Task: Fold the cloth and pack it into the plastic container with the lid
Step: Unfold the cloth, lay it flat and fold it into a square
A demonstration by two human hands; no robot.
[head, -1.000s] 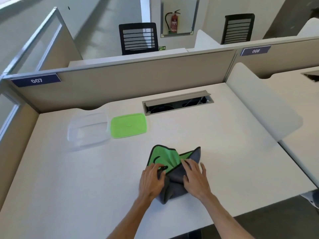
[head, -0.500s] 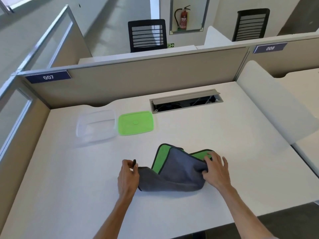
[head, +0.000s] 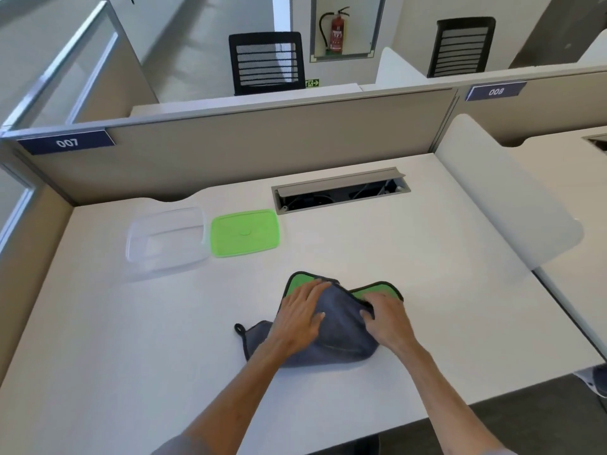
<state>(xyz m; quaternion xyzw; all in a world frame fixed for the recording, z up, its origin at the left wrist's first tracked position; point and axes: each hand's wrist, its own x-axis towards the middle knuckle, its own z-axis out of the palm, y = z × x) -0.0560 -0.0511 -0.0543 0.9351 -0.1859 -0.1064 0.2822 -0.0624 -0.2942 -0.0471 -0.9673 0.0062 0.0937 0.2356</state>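
Head view: cloth (head: 331, 333) on desk (head: 427, 264), half folded. I see left hand (head: 300, 315) flat, open on top; right hand (head: 386, 318) seems pinching edge, partly hidden. Container (head: 164, 239), lid (head: 244, 232) apart behind. Risk: fold springs open once I release pressure.

Left hand (head: 300, 315) now flat atop the cloth (head: 338, 336), off its corner.

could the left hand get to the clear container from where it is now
Probably yes: the left hand lies flat on the cloth, and only bare desk separates it from the container.
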